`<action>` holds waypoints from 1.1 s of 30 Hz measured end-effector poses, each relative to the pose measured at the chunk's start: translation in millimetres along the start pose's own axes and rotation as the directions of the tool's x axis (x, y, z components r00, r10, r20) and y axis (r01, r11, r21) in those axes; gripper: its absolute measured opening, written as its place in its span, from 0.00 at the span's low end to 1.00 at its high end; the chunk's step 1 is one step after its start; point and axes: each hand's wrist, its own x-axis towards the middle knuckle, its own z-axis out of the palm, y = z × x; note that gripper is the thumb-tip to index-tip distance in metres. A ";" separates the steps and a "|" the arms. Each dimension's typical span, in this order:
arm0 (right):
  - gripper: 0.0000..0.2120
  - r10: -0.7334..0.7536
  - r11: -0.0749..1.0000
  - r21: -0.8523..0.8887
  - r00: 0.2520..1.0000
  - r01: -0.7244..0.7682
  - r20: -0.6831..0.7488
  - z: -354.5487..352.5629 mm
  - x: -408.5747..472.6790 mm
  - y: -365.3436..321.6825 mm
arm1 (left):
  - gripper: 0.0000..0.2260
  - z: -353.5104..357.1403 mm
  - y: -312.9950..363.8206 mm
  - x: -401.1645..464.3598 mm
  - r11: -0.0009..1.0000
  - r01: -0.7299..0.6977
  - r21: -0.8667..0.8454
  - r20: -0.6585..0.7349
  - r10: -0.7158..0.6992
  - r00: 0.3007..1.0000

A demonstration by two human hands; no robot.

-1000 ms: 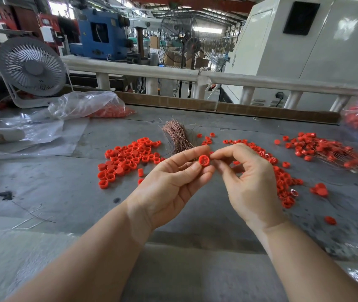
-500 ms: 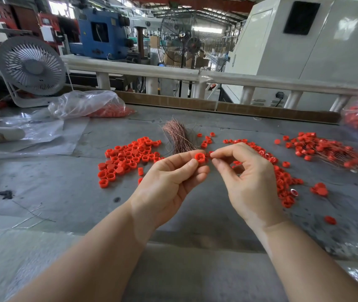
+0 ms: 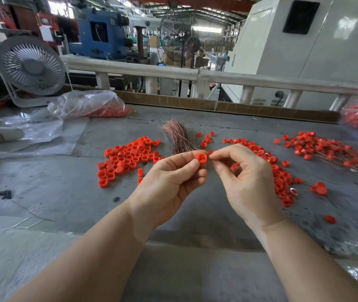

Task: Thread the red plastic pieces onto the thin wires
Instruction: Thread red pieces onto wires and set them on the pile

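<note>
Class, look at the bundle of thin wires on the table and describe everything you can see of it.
The bundle of thin wires is coppery pink-brown, many fine strands lying flat on the grey table. It curves and fans slightly toward the far end, with a few strays. It sits between two scatters of red pieces, just beyond the hands. Its near end is hidden behind the left hand.

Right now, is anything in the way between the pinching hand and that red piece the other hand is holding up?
Nothing visible. The left hand holds the red plastic piece at its fingertips, and the right hand has its pinched fingertips right beside it with only a small open gap. Any wire in that pinch is too thin to make out.
</note>
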 end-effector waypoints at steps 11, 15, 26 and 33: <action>0.03 0.011 1.000 -0.024 1.000 -0.011 -0.011 0.9 -0.5 0.5 | 0.11 0.4 -1.3 0.1 0.996 -0.061 0.065 -0.008 0.061 0.998; 0.03 -0.009 1.000 -0.006 1.000 0.009 0.005 0.9 -1.2 -1.4 | 0.08 -0.9 -1.9 0.7 0.997 -0.072 0.040 0.002 0.072 0.997; 0.04 0.031 0.999 -0.011 0.999 -0.032 -0.013 0.1 -0.8 -2.3 | 0.08 -0.5 -4.2 0.1 0.975 -0.113 0.190 0.010 0.113 0.994; 0.04 0.026 1.000 -0.001 1.000 -0.026 -0.012 -0.8 -0.4 -2.2 | 0.10 0.4 -3.8 -0.1 0.972 -0.105 0.211 -0.007 0.109 0.994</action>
